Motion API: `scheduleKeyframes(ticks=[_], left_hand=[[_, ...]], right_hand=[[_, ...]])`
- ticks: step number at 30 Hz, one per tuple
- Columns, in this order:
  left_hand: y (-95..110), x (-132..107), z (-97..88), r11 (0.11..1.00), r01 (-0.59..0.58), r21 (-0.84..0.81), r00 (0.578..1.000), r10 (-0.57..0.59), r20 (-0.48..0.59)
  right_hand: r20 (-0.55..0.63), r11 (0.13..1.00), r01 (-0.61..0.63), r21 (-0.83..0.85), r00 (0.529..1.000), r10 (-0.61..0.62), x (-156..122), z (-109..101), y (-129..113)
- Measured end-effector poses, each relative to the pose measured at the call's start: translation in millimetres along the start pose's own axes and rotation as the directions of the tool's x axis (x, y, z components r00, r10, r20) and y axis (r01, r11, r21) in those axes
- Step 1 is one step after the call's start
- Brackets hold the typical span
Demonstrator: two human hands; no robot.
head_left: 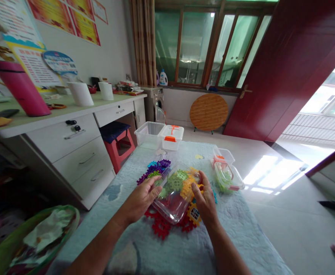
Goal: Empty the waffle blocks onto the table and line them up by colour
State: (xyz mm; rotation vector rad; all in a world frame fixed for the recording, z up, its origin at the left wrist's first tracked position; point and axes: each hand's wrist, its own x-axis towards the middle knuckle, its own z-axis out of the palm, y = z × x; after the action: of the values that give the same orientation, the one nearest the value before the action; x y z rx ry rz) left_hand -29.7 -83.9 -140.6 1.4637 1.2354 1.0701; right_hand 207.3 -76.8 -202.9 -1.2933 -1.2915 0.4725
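A clear plastic container (171, 204) is held between my two hands, tilted above a pile of toy building pieces. My left hand (141, 196) grips its left side, and my right hand (204, 196) grips the right side. Through the clear plastic I see green pieces (176, 181) and yellow ones; whether they lie inside or beneath it I cannot tell. Red gear pieces (161, 226) spread out at the near edge of the pile. Purple gear pieces (156, 168) lie beyond my left hand. A yellow window-shaped piece (194, 214) rests beside my right hand.
On the blue cloth-covered surface (121, 225), an open clear bin (148, 135) and a lidded box with orange latches (172, 137) stand at the far end. Clear boxes (229, 177) with green and orange pieces sit right. A waste basket (72, 221) is at lower left.
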Motion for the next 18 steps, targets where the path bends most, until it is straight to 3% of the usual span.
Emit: scheduleKeyframes(ticks=[3, 12, 15, 18], left_hand=[[-3, -2, 10.9, 0.99, -0.088, 0.112, 0.993, 0.097, -0.072], [-18, -1, 26.8, 0.957, -0.156, 0.244, 0.972, 0.192, -0.136], [-15, -2, 28.1, 0.966, -0.135, 0.222, 0.972, 0.173, -0.159], [-11, -2, 26.1, 0.998, -0.035, 0.057, 0.99, 0.042, -0.131]], right_hand=[[-0.012, 0.999, 0.037, -0.008, 0.999, -0.037, 0, -1, -4], [0.032, 0.999, 0.016, 0.039, 0.999, -0.017, 2, -2, -10], [0.005, 0.998, 0.001, 0.07, 1.0, -0.001, 3, -2, -9], [-0.011, 0.988, -0.049, 0.144, 0.999, 0.051, 4, -1, -7]])
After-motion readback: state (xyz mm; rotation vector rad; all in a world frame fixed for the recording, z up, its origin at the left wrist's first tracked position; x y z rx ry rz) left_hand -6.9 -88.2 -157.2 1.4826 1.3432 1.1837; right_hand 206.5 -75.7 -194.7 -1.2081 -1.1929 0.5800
